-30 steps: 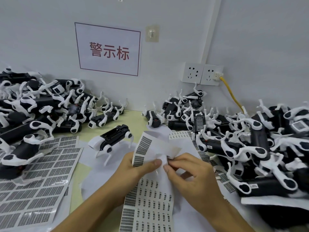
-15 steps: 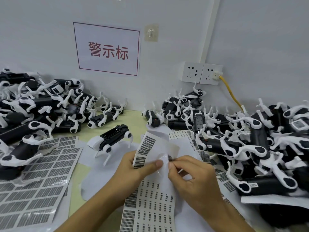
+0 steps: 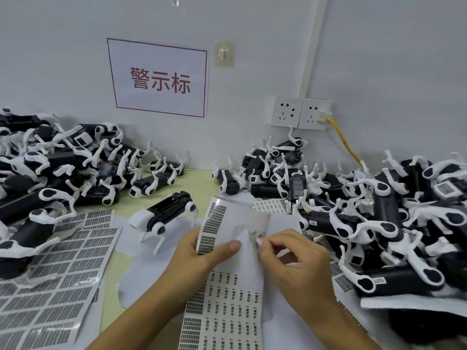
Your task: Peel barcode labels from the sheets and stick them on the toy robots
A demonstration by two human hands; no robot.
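My left hand (image 3: 199, 258) grips a long barcode label sheet (image 3: 228, 299), its thumb pressed on the bent-over top part. My right hand (image 3: 293, 261) pinches a small label (image 3: 258, 236) at the sheet's right edge, lifted partly off the backing. A black and white toy robot dog (image 3: 165, 214) stands upright on the table just beyond my left hand, apart from both hands.
Piles of toy robots fill the left (image 3: 58, 173) and the right (image 3: 391, 223) of the table, with more at the back (image 3: 275, 162). Other label sheets (image 3: 50, 269) lie flat at the left. White paper (image 3: 141, 274) lies under my hands. Wall sockets (image 3: 300, 112) with a yellow cable (image 3: 345, 142).
My right hand has shifted slightly right and up, drawing the small label away from the sheet. My left hand keeps its hold, and the sheet's top has bent a little further over.
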